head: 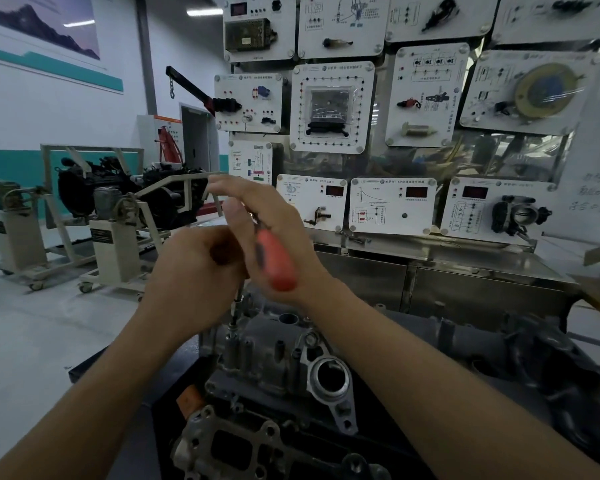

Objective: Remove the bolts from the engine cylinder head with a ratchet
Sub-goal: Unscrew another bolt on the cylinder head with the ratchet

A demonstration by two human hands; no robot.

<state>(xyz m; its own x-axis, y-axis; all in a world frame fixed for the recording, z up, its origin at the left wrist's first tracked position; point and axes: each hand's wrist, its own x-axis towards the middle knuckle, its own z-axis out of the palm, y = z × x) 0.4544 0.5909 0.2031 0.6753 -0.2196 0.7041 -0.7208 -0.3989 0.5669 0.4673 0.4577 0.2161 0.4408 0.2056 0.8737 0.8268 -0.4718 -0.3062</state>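
Note:
The grey metal cylinder head [271, 358] lies low in the middle of the view. A ratchet with an orange handle [276, 258] stands over it. Its thin steel extension [237, 306] runs down to a bolt [232, 329] at the head's upper left corner. My right hand [257, 223] lies against the orange handle with its fingers stretched out and blurred. My left hand [191, 268] is closed around the ratchet's head end, above the extension. The ratchet's head is hidden by my hands.
A stainless bench [430, 271] with white training panels [392, 206] rises just behind the engine. Engine stands on castors [115, 251] sit on the floor to the left. Dark engine parts [551, 375] lie to the right, and an orange piece [189, 400] sits lower left.

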